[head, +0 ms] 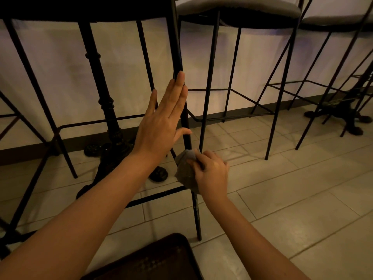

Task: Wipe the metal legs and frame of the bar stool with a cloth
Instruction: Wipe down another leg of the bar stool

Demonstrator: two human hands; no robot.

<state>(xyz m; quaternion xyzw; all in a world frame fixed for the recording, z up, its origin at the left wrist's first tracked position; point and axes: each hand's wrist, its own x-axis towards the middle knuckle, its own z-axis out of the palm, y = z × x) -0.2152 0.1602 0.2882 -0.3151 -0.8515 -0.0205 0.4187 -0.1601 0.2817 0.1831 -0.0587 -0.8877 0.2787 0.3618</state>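
A black metal bar stool stands in front of me; its near leg [177,47] runs from the top centre down to the tiled floor. A horizontal footrest bar [157,196] joins that leg low down. My left hand [163,120] is flat with straight fingers, resting against the leg at mid height, holding nothing. My right hand [211,172] grips a bunched grey cloth [186,171] that presses on the same leg just above the footrest bar. The leg's stretch behind the cloth is hidden.
A black ornate table pedestal [105,102] stands behind the stool at left. Two more light-cushioned stools, one [238,9] at centre and another [339,19] at right, line the pale wall. A second pedestal base [343,116] sits far right. A dark woven seat [153,261] is at the bottom edge.
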